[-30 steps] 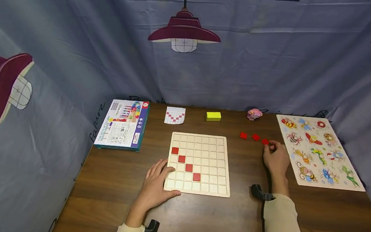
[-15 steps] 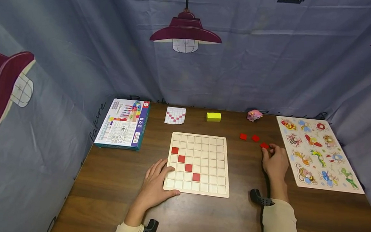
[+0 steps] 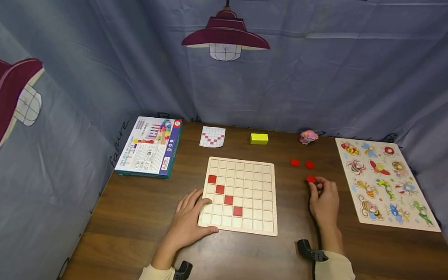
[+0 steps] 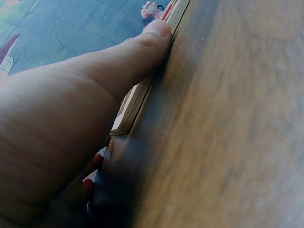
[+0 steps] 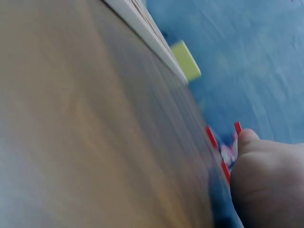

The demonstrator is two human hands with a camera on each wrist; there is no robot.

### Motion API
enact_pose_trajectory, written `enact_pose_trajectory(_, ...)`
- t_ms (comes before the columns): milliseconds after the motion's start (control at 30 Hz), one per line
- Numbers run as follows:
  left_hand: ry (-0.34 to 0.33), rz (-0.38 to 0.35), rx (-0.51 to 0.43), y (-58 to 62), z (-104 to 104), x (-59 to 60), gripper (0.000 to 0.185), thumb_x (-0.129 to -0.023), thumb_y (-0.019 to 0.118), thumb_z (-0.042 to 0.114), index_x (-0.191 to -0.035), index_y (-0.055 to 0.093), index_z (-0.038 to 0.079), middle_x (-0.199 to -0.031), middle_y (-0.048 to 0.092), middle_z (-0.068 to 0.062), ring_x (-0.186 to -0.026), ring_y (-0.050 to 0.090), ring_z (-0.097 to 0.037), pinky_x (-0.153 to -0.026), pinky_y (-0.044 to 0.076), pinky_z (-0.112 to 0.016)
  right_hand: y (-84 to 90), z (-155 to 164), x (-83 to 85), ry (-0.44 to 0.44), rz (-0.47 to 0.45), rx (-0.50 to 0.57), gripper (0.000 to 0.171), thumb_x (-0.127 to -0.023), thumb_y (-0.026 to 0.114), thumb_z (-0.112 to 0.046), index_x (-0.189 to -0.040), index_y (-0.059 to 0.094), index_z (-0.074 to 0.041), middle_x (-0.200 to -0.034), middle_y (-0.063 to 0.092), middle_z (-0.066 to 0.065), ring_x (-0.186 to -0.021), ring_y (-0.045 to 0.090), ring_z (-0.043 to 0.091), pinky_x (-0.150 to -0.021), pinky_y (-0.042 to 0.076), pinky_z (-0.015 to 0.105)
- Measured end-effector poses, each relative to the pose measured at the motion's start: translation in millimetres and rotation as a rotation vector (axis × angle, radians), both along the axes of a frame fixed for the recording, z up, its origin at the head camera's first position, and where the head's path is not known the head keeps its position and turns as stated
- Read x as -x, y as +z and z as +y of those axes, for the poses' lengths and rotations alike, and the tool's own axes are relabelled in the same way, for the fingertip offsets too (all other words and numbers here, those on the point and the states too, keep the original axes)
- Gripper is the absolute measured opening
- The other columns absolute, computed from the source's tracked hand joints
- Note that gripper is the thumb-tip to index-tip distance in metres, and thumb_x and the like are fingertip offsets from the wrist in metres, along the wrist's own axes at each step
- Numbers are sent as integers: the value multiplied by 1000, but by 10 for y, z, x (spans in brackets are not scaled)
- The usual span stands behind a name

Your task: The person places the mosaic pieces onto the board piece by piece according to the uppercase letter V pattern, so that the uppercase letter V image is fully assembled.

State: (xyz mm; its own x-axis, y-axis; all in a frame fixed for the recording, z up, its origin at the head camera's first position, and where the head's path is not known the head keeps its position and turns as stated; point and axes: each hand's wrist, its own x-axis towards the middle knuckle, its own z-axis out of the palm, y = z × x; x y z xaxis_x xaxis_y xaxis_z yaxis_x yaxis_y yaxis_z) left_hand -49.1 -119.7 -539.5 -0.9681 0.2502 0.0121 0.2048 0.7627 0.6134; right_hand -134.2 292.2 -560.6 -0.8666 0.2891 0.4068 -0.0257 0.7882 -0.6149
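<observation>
A pale wooden grid board (image 3: 249,187) lies on the table, with several red square tiles (image 3: 228,199) in a diagonal line of its cells. My left hand (image 3: 186,224) rests at the board's near left corner, thumb along the front edge and fingers by the left side; in the left wrist view, the thumb (image 4: 154,35) touches the board's edge. Right of the board, my right hand (image 3: 325,203) pinches a red tile (image 3: 311,179) between thumb and fingertips. The right wrist view has that held tile (image 5: 238,127) raised off the table, standing past the thumb tip.
Two loose red tiles (image 3: 302,163) lie beyond my right hand. Along the back are a patterned grid card (image 3: 212,137), a yellow block (image 3: 259,139) and a small pink figure (image 3: 308,137). A box (image 3: 148,147) lies left, an insect picture board (image 3: 386,184) right.
My right hand has picked up the nearest loose red tile and moved left and toward me with it. The left hand stays at the board's corner.
</observation>
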Motion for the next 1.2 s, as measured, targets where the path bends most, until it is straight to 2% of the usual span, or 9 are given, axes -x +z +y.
enact_pose_trajectory(100, 0, 4, -1, 2, 6, 1, 79, -71, 86, 59, -134, 57, 23, -163, 35, -11, -155, 24, -34, -125, 16, -59, 11, -182, -103, 107, 56, -23, 27, -92, 74, -6, -114, 65, 7, -89, 55, 19, -77, 51, 26, -71, 36, 27)
enact_pose_trajectory(200, -2, 7, -5, 7, 14, 3, 79, -70, 86, 59, -134, 57, 23, -163, 36, -11, -155, 25, -35, -125, 16, -59, 43, -385, -213, 225, 75, -54, 28, -87, 78, -5, -112, 67, 4, -88, 55, 14, -77, 49, 18, -69, 34, 19)
enact_pose_trajectory(367, 11, -3, 1, -20, 8, -12, 79, -70, 87, 59, -134, 57, 23, -163, 36, -11, -155, 24, -35, -125, 16, -59, 108, -716, -362, 425, 49, -143, 33, -84, 84, -11, -113, 69, -3, -90, 57, 5, -81, 49, 11, -70, 40, 24)
enact_pose_trajectory(467, 22, 3, 2, -35, 2, -17, 78, -70, 87, 58, -133, 57, 23, -163, 36, -12, -155, 24, -36, -124, 17, -60, 138, -879, -404, 499, 42, -175, 34, -83, 85, -14, -112, 70, -6, -89, 57, 1, -81, 48, 10, -72, 41, 30)
enact_pose_trajectory(667, 15, -8, 2, -14, 12, 2, 78, -70, 86, 59, -133, 57, 23, -163, 36, -12, -155, 23, -36, -125, 17, -60, 134, -1109, -428, 619, -3, -197, 27, -85, 83, -20, -108, 73, -10, -85, 57, -5, -80, 48, 9, -80, 43, 35)
enact_pose_trajectory(900, 5, -21, -14, 17, 20, 33, 80, -70, 87, 58, -135, 56, 22, -164, 33, -11, -156, 22, -35, -125, 14, -59, 150, -1211, -414, 604, -31, -236, 23, -86, 81, -22, -105, 75, -11, -81, 55, -6, -83, 51, 12, -82, 46, 37)
enact_pose_trajectory(1200, 1, -19, -22, -3, 12, 10, 79, -71, 86, 59, -135, 56, 22, -164, 33, -11, -156, 22, -35, -125, 14, -59, 135, -1233, -435, 585, -18, -206, 20, -84, 80, -20, -102, 76, -14, -81, 58, -6, -82, 55, 14, -84, 49, 40)
